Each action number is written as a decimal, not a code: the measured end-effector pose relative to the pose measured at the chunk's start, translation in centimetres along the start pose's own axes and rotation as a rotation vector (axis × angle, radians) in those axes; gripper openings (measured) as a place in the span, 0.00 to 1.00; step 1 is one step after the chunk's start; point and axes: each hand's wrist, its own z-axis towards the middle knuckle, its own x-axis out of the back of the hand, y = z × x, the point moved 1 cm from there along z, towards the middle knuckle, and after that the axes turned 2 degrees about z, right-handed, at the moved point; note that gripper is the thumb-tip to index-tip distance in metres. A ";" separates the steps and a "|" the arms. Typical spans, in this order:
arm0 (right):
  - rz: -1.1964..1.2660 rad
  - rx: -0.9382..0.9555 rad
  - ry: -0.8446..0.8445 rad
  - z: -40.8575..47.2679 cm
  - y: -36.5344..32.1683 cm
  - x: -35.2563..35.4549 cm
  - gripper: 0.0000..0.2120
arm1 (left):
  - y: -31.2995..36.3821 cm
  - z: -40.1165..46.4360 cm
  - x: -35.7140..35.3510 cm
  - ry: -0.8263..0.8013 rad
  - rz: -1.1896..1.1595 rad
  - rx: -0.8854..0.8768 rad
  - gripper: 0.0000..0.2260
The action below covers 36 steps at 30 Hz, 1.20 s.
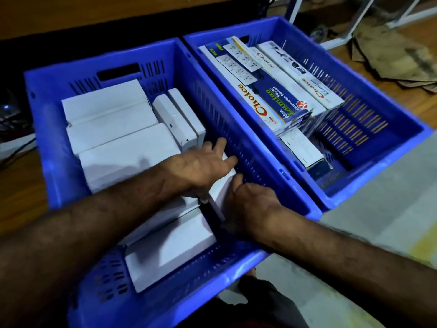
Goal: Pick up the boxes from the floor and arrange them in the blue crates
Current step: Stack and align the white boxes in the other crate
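Note:
Two blue crates stand side by side on the floor. The left crate holds several plain white boxes. Both hands reach into it near its right wall. My left hand lies on top of a white box with its fingers spread and its thumb down the box's near side. My right hand grips the same box from the right side, fingers curled over its edge. Another white box lies at the crate's near end. The right crate holds long printed extension-socket boxes, stacked along its left side.
A dark desk edge runs behind the crates. Crumpled brown cardboard lies on the wooden floor at the far right, near white metal legs. A pale mat covers the floor on the right. Cables and a dark object sit at the far left.

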 end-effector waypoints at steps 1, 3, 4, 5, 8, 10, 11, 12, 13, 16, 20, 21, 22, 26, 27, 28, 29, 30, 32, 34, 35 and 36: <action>-0.041 -0.004 0.041 -0.3 0.0 -0.1 0.53 | -0.1 -0.3 0.2 0.019 -0.003 0.014 0.41; -0.034 -0.003 0.069 -1.0 -0.3 1.2 0.55 | -0.5 -1.3 0.5 0.051 -0.001 0.069 0.42; -0.051 -0.001 0.088 -1.4 -0.2 1.5 0.54 | -0.5 -2.4 0.8 0.062 0.024 0.091 0.43; -0.070 0.031 0.122 -2.2 -0.3 2.1 0.52 | -0.7 -3.4 0.7 0.107 0.035 0.109 0.44; -0.126 0.105 0.226 -3.8 -0.4 3.3 0.45 | -1.0 -7.0 0.4 0.289 0.084 0.190 0.43; -0.150 0.180 0.303 -4.8 -0.8 4.1 0.41 | -0.8 -9.4 0.2 0.300 0.044 0.272 0.45; -0.159 0.204 0.323 -5.1 -0.9 4.5 0.41 | -0.6 -10.5 0.0 0.309 0.005 0.324 0.45; -0.151 0.247 0.352 -5.0 -0.9 4.7 0.41 | -0.2 -11.6 -0.2 0.327 -0.045 0.383 0.45; -0.134 0.285 0.349 -5.5 -1.0 5.3 0.40 | 0.2 -12.7 -0.6 0.344 -0.090 0.429 0.44; -0.156 0.471 0.275 -5.4 -1.2 5.7 0.40 | 2.0 -16.0 -2.1 0.313 -0.209 0.505 0.42; -0.160 0.605 0.105 -4.1 -2.0 4.8 0.40 | 3.7 -18.4 -3.1 0.116 -0.310 0.555 0.40; -0.153 0.629 0.066 -3.7 -2.2 4.4 0.39 | 3.9 -18.4 -3.4 0.066 -0.332 0.559 0.40; -0.148 0.655 0.042 -3.1 -2.5 3.9 0.37 | 4.1 -18.3 -3.7 0.013 -0.331 0.560 0.39; -0.135 0.725 0.061 -0.9 -3.0 1.6 0.36 | 4.4 -16.4 -4.7 -0.160 -0.231 0.585 0.38; -0.129 0.735 0.090 -0.6 -3.0 0.9 0.36 | 4.5 -16.0 -4.9 -0.187 -0.223 0.609 0.37; -0.128 0.746 0.126 -0.3 -3.1 0.4 0.35 | 4.6 -15.6 -5.0 -0.203 -0.218 0.635 0.37; -0.130 0.758 0.161 -0.1 -3.0 -0.2 0.35 | 4.8 -15.3 -5.2 -0.219 -0.217 0.663 0.37; -0.126 0.766 0.190 0.1 -2.9 -0.6 0.36 | 4.9 -15.0 -5.3 -0.235 -0.219 0.689 0.37; -0.099 0.771 0.214 0.4 -2.6 -1.1 0.35 | 5.1 -14.4 -5.6 -0.265 -0.221 0.730 0.38; -0.053 0.775 0.216 0.9 -2.3 -1.2 0.32 | 5.1 -14.1 -5.6 -0.294 -0.209 0.752 0.40; -0.029 0.774 0.212 1.2 -2.2 -1.2 0.31 | 5.0 -14.1 -5.6 -0.311 -0.207 0.758 0.41; -0.006 0.772 0.209 1.5 -2.0 -1.2 0.31 | 4.9 -14.0 -5.5 -0.326 -0.202 0.761 0.41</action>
